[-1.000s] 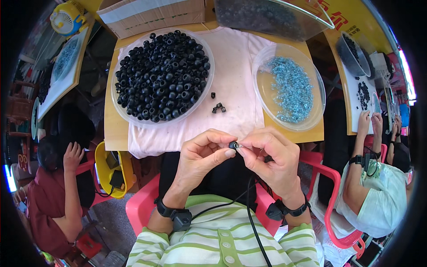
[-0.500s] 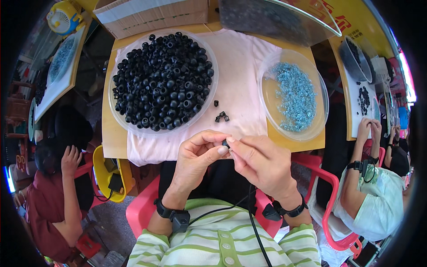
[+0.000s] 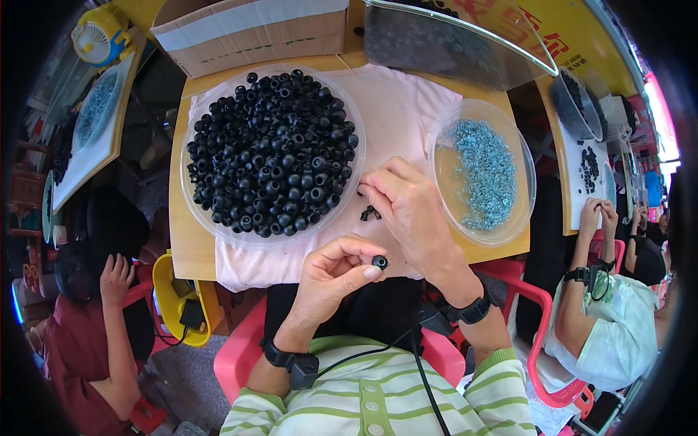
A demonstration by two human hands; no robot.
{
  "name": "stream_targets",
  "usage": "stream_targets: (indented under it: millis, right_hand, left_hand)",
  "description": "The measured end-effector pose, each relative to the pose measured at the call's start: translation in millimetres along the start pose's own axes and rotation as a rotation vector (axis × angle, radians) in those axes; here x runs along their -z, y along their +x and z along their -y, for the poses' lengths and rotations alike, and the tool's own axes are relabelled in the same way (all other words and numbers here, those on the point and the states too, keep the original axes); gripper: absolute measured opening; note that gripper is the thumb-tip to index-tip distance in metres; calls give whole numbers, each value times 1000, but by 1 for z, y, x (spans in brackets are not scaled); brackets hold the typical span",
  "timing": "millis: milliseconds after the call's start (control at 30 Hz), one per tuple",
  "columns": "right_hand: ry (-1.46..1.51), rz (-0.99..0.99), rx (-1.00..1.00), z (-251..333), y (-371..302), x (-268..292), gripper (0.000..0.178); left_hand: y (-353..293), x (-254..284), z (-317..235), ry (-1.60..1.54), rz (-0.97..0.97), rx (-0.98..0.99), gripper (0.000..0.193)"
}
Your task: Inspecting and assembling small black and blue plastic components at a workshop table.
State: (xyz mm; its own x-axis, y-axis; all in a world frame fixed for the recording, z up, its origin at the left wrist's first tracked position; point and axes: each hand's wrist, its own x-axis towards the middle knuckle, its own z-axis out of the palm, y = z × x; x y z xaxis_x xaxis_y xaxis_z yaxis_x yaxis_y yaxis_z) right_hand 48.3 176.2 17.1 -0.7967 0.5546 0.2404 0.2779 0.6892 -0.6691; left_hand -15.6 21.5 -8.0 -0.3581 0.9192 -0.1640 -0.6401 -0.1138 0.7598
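Between thumb and fingers, my left hand (image 3: 327, 275) pinches a round black bead-like piece (image 3: 379, 261), its pale-rimmed hole facing up. My right hand (image 3: 413, 214) reaches over the pink cloth (image 3: 396, 91). Its fingertips are pressed together on the cloth, where a lone small black piece lay before; whatever they hold is mostly hidden. Just below those fingertips lie a few small black pieces (image 3: 371, 214), partly covered by the hand. To their left, a wide round clear tray (image 3: 361, 138) is heaped with black hollow pieces (image 3: 273, 156).
On the right stands a round clear tray (image 3: 443, 189) of small bluish transparent pieces (image 3: 483, 174). A cardboard box (image 3: 254, 36) and a clear bin (image 3: 451, 43) line the back. People sit at neighbouring tables on both sides. A yellow bin (image 3: 171, 301) stands below left. Cables run from my wrist straps.
My right hand has left the piece in my left hand and moved forward to the small black pieces on the cloth. My left hand keeps its black piece, now in plain sight.
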Motion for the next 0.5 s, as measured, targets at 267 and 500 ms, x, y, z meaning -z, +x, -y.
stream_targets:
  millis: [267, 500]
  right_hand:
    - [-159, -5, 65, 5, -6, 0, 6]
    - [225, -85, 27, 27, -25, 49, 11]
  left_hand:
    - [-2, 0, 6, -32, -12, 20, 15]
    - [-4, -10, -1, -92, -65, -25, 19]
